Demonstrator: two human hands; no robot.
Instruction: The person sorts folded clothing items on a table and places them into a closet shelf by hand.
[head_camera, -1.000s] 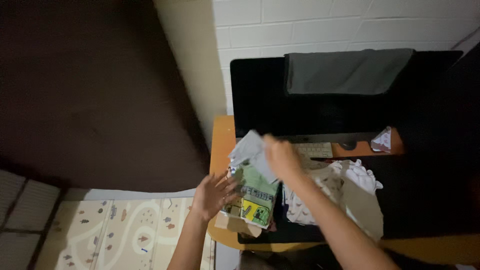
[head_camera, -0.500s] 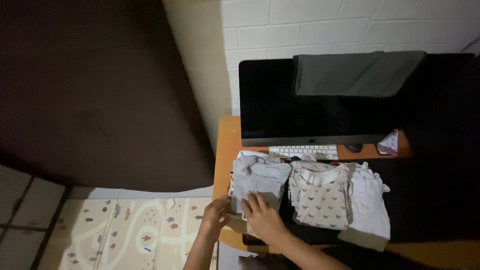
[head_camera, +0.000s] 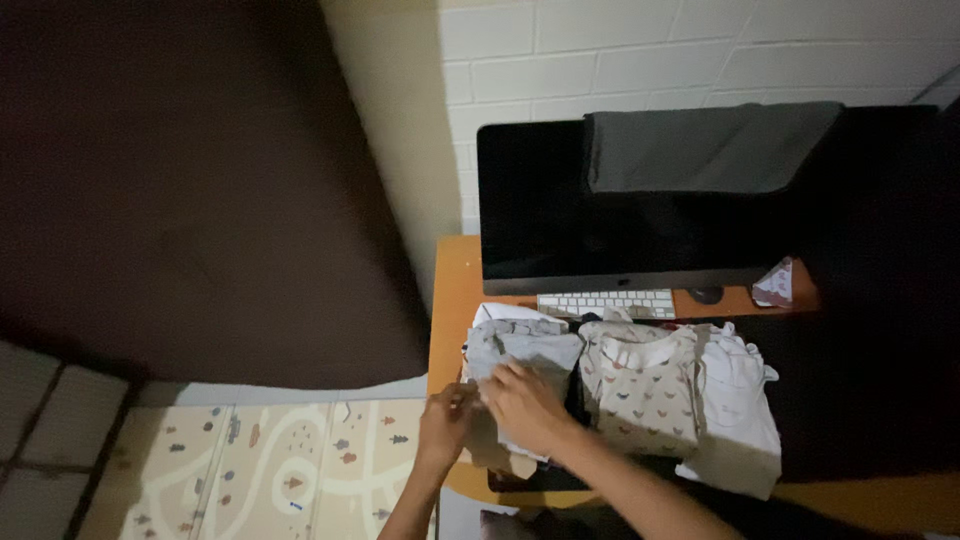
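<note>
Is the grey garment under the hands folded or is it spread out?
Folded. The grey garment lies as a compact rectangle on a pile at the desk's left end, with both hands, left hand and right hand, pressing on its near edge.

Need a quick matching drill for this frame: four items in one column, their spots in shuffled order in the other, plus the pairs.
Items:
1. grey garment
2. patterned garment
3. keyboard
4. dark cloth

Places:
A. draped over the top of the monitor
B. on the desk just below the monitor
C. under the right hand, with the left hand at its edge
D. between the grey garment and the white garment

Pairs: 1-C, 2-D, 3-B, 4-A
</note>
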